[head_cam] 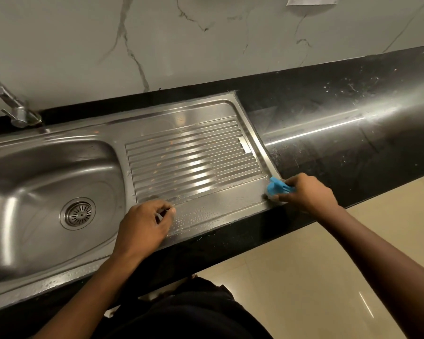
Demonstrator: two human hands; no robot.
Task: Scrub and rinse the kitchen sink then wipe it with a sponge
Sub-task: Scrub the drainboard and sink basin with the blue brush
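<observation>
Blue scrubber (278, 187) sits at the near right corner of the steel sink (47, 282), gripped by the right hand (306, 192).

Nearest, the left hand (145, 223) rests on the wet near rim, fingers curled under; whether it pinches anything I cannot tell. The right hand wraps its fingers round the scrubber, pressing it where steel meets the black counter (353, 148). From there the ribbed drainboard (194, 155) spreads left and far. Its ribs run left to right along the sink's long axis, so the next strokes probably sweep leftward. The bowl (47, 179) and drain (78, 213) lie further left, nearer the left hand. The scrubber's underside is hidden; the tap (12, 106) is cut off far left.
</observation>
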